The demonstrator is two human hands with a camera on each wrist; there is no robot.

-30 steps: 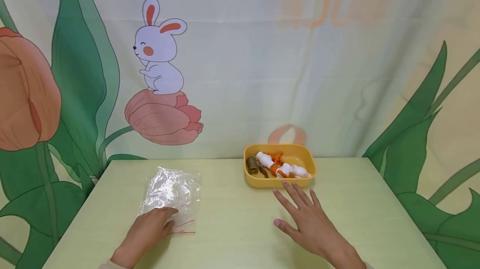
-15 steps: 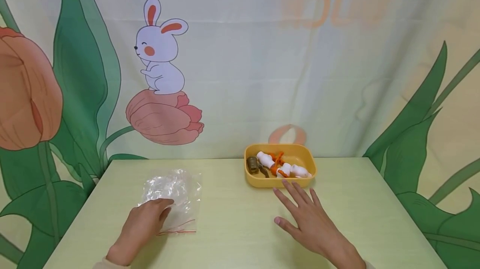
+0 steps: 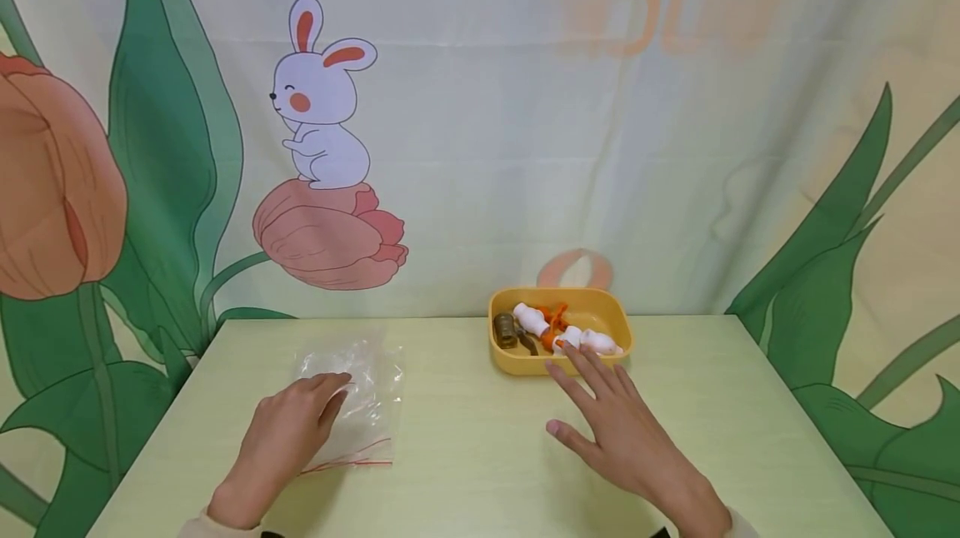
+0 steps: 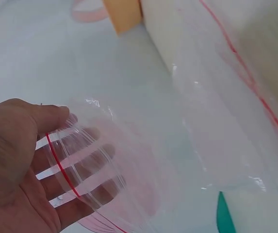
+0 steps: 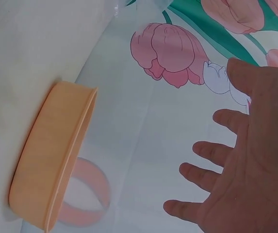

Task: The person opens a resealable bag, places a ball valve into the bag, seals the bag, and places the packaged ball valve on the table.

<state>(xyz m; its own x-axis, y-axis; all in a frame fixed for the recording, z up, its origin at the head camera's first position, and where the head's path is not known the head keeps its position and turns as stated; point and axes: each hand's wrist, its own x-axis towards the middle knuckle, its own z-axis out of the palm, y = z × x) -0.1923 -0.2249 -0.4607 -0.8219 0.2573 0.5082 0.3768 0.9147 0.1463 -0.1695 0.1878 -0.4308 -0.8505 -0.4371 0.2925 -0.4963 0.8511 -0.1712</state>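
Note:
My left hand (image 3: 285, 430) is raised a little over the left part of the table. Its thumb and fingers pinch the edge of a clear zip bag (image 4: 146, 187) with a red seal line, and the fingers show through the film. A second clear zip bag (image 4: 216, 121) lies on the table beneath it. My right hand (image 3: 626, 438) hovers palm down with fingers spread, holding nothing. Its fingertips overlap the front wall of a yellow tray (image 3: 525, 366) in the head view; the right wrist view shows them apart from it.
Inside the tray lie white rounded pieces (image 3: 531, 320), orange twisted pieces (image 3: 556, 320), a dark olive barrel-shaped piece (image 3: 506, 330) and a thin dark piece (image 3: 527, 342). A printed curtain (image 3: 480, 146) hangs behind the back edge of the pale green table (image 3: 450, 438).
My left hand has moved up and away from me, lifting one bag off the other, whose red seal line now shows more. My right hand has shifted slightly forward, toward the tray.

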